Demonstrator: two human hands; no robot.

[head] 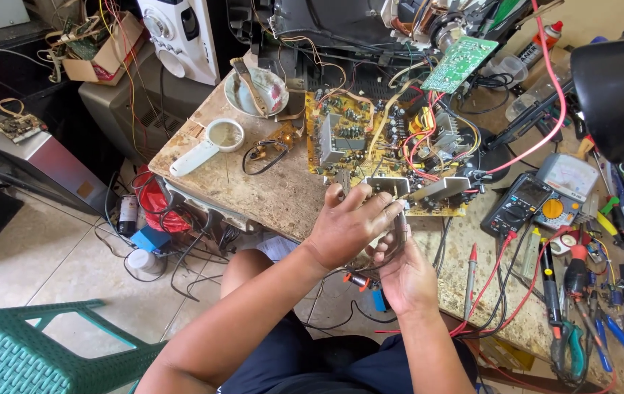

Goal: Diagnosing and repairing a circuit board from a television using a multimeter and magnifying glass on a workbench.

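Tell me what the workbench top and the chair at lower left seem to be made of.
Workbench top: apparently bare wood or board, matte, with stained, scuffed tan patches. Chair: probably moulded plastic, green with a slight sheen and a woven-pattern surface.

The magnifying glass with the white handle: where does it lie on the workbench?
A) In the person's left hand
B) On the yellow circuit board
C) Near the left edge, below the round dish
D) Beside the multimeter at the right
C: the magnifying glass lies on the workbench near its left edge, just below the round dish, away from both hands.
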